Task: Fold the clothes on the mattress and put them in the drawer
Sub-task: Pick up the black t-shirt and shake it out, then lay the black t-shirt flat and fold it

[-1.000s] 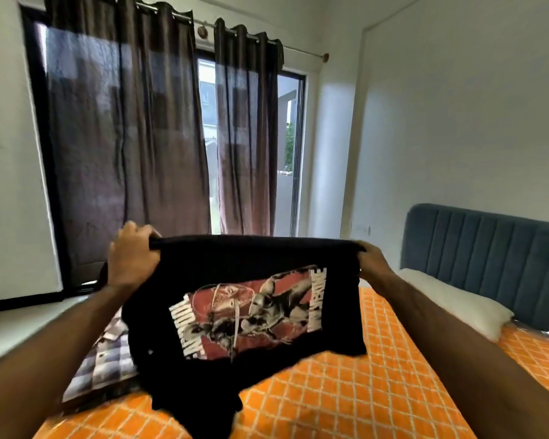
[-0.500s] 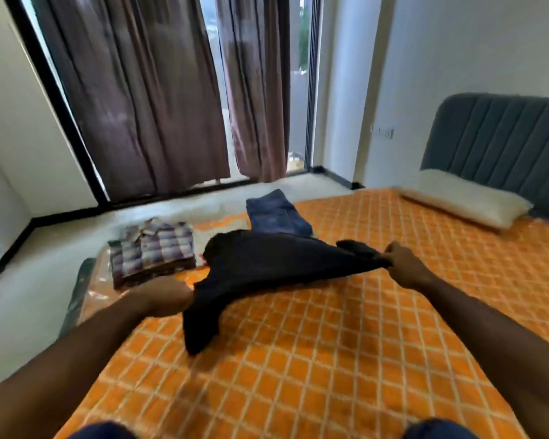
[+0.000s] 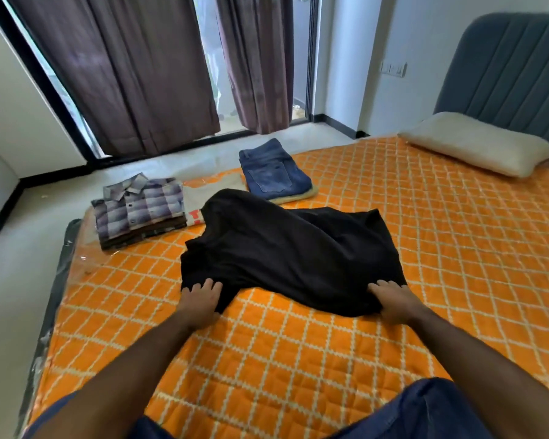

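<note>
A black T-shirt (image 3: 292,258) lies spread, plain side up, on the orange quilted mattress (image 3: 298,359). My left hand (image 3: 200,301) holds its near left corner; the fingers lie over the fabric and the thumb is hidden beneath. At the near right corner my right hand (image 3: 393,301) holds the shirt the same way. Behind the shirt sit a folded plaid shirt (image 3: 138,207) on a small stack at the left and folded blue jeans (image 3: 274,172) on a beige garment. No drawer is in view.
A cream pillow (image 3: 476,142) lies against the blue-grey headboard (image 3: 507,77) at the right. Dark curtains (image 3: 146,71) hang over a glass door beyond the mattress's far edge. My knees in dark blue trousers (image 3: 425,410) rest on the near part of the mattress.
The black shirt, held up in the air a second ago, has come down flat onto the mattress with its print facing down. Both hands lowered with it.
</note>
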A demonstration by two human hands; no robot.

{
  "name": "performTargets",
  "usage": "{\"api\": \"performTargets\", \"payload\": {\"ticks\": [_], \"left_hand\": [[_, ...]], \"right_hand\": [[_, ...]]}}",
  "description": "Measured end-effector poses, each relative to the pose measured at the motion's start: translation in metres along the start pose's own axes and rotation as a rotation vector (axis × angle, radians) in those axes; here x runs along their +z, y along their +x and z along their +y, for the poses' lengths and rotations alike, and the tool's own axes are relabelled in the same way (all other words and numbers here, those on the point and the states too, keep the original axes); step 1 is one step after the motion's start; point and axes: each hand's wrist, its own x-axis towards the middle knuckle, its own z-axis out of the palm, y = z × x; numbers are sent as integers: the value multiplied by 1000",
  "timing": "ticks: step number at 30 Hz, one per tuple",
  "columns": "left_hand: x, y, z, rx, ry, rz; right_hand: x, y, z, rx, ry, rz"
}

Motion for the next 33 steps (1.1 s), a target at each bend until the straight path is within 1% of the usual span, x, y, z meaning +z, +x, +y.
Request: {"api": "performTargets", "payload": {"ticks": [2,4,6,8,10,11,13,15,18,19,20,21,23,24,25,27,28,29,33], "left_hand": [[8,13,11,-29,7,6],[5,15,18,-15,69,99],[1,19,20,57,144,160],[-5,20,10,140,150,140],[-16,19,-7,251,68,24],[-22,17,-17,307,34,-87],[-37,6,-28,345,10,-344],[-43,-10,-33,281,35,-507],[-35,-32,-29,156,99,-660],[-30,-37,-27,119,113,-678],[-29,-44,-22,81,101,-671],[-29,-50,-17,83,115,-580],[-32,-55,-9,208,186,-246],[-31,-56,-1,265,160,-130],[-28,-55,6,300,79,-81],[-22,-55,23,299,-5,-125],[-16,-55,32,272,22,-151],[-7,-55,39,232,65,-138],[14,-58,54,106,166,7]], "right_hand": [[9,4,-1,-18,54,1],[18,3,-1,-41,85,39],[21,4,2,-54,107,47],[21,4,6,-65,90,40],[18,5,11,-51,102,33],[17,5,13,-38,108,31],[11,1,15,-22,98,20],[8,-8,13,-20,78,-7],[11,-20,10,-41,50,-43],[11,-23,9,-49,60,-45],[12,-28,7,-58,74,-45],[11,-31,6,-69,85,-49],[10,-36,4,-91,93,-61],[11,-37,3,-98,90,-61],[10,-39,2,-100,83,-55],[13,-42,-1,-92,54,-56],[15,-43,-2,-87,32,-61],[17,-44,-4,-86,11,-66],[20,-43,-5,-90,63,-112]]}}
